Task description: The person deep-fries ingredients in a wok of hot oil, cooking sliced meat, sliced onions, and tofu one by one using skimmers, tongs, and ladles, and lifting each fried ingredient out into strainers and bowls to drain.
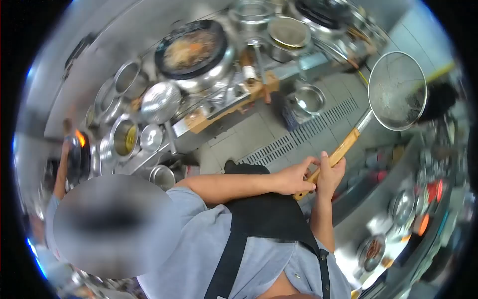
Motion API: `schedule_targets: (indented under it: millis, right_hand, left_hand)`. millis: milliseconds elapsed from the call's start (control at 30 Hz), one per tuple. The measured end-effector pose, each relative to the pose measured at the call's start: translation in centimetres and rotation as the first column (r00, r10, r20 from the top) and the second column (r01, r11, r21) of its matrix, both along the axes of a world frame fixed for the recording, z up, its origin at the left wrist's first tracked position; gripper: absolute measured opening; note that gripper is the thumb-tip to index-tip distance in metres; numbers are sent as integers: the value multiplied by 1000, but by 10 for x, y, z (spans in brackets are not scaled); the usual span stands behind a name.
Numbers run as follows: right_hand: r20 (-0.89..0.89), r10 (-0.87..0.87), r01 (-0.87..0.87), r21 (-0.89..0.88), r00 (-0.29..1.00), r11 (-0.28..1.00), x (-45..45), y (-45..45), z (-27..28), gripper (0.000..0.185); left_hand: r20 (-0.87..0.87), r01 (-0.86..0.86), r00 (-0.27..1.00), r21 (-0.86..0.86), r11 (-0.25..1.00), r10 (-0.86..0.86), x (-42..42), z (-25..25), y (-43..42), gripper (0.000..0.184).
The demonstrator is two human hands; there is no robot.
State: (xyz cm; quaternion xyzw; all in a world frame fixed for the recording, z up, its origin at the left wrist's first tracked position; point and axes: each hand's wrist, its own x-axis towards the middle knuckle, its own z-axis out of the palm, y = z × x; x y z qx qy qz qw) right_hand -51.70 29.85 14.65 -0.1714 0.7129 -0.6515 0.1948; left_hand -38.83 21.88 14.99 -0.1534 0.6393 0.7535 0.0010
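Note:
A large round mesh strainer (397,89) with a long wooden handle (343,144) stretches out to the upper right, its bowl above the floor and the counter edge. My right hand (330,175) is wrapped around the lower part of the handle, thumb pointing up along it. Close beside it, my left hand (294,178) curls its fingers around the handle's butt end. Both hands are in front of my black apron (269,209). Nothing visible lies in the strainer's mesh.
A wok (194,50) with food sits on the stove at the back. Steel pots (124,137) and a perforated ladle (161,102) crowd its left. At far left, another person's arm (62,172) is by a flame. A floor grate (269,149) runs between counters; food dishes (372,252) stand right.

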Motion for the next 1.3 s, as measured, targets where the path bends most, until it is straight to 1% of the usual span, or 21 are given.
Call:
schedule_targets:
  millis: [67, 167, 200, 233, 267, 300, 333, 367, 433, 500, 567, 633, 700, 767, 900, 967, 1000, 1100, 1133, 1200, 1300]
  right_hand:
    - [-2, 120, -120, -50, 993, 992, 28, -55, 10, 29]
    - [-104, 461, -471, -120, 881, 874, 77, -126, 16, 34]
    - [-28, 610, -602, -205, 792, 772, 94, -146, 26, 46]
    - [-17, 684, -663, -262, 730, 701, 106, -162, 21, 51]
    - [-16, 750, -731, -240, 661, 639, 114, -175, 18, 49]
    - [-13, 805, -788, -215, 593, 577, 117, -184, 15, 47]
    - [43, 816, -799, -181, 576, 574, 121, -193, 9, 45]
    - [97, 824, -810, -150, 558, 566, 125, -202, -1, 44]
    - [197, 824, -827, -93, 531, 555, 131, -214, -32, 41]
    - [276, 796, -822, -35, 538, 568, 132, -221, -68, 40]
    - [415, 771, -858, 49, 484, 512, 133, -228, -97, 38]
    - [514, 764, -909, 82, 390, 409, 126, -243, -133, 38]
    - [592, 678, -898, 234, 436, 373, 117, -260, -183, 42]
    - [591, 628, -863, 362, 506, 353, 100, -276, -223, 43]
    - [563, 596, -798, 549, 572, 248, 57, -323, -323, 46]
    - [563, 538, -771, 546, 627, 328, 48, -356, -353, 46]
    - [569, 501, -756, 545, 652, 363, 44, -368, -365, 46]
    - [620, 455, -767, 470, 639, 437, 28, -410, -401, 49]
    - [651, 392, -745, 446, 650, 495, 23, -423, -415, 48]
    - [702, 276, -688, 407, 657, 601, 22, -446, -434, 47]
    - [728, 234, -649, 357, 644, 672, 27, -461, -455, 46]
  left_hand:
    - [-25, -212, 974, 247, 946, 225, 32, 12, -26, 70]
    - [-49, -414, 910, -15, 910, 413, 97, 36, -73, 70]
    - [-140, -491, 862, 3, 871, 487, 119, 23, -89, 65]
    - [-125, -538, 829, 89, 838, 545, 144, 13, -106, 60]
    - [-104, -573, 797, 177, 800, 595, 171, 7, -125, 56]
    - [-68, -637, 757, 142, 757, 650, 202, 10, -141, 48]
    - [-89, -709, 696, 71, 701, 713, 230, 21, -156, 44]
    - [-95, -766, 637, 40, 642, 765, 257, 11, -172, 42]
    - [-17, -882, 471, 10, 471, 882, 307, 18, -200, 34]
    - [-41, -940, 342, -4, 342, 939, 351, 8, -226, 35]
    - [-27, -950, 231, -220, 220, 973, 387, 2, -251, 31]
    - [-41, -993, 99, -72, 96, 994, 415, -21, -276, 22]
    - [-5, -997, 64, 31, 65, 998, 436, -26, -295, 29]
    - [-1, -993, 21, 117, 21, 1000, 448, -26, -308, 30]
    - [62, -969, 27, 247, 10, 998, 474, -34, -323, 37]
    - [109, -970, 26, 242, -1, 994, 473, -17, -322, 38]
    - [123, -984, 6, 179, -17, 992, 472, -12, -324, 39]
    - [183, -995, -45, 76, -60, 982, 462, 9, -329, 39]
    - [180, -999, -12, 38, -19, 984, 460, 14, -332, 41]
    - [214, -999, -24, -30, -18, 976, 453, 25, -335, 43]
    - [265, -991, -86, -124, -55, 960, 450, 28, -334, 49]
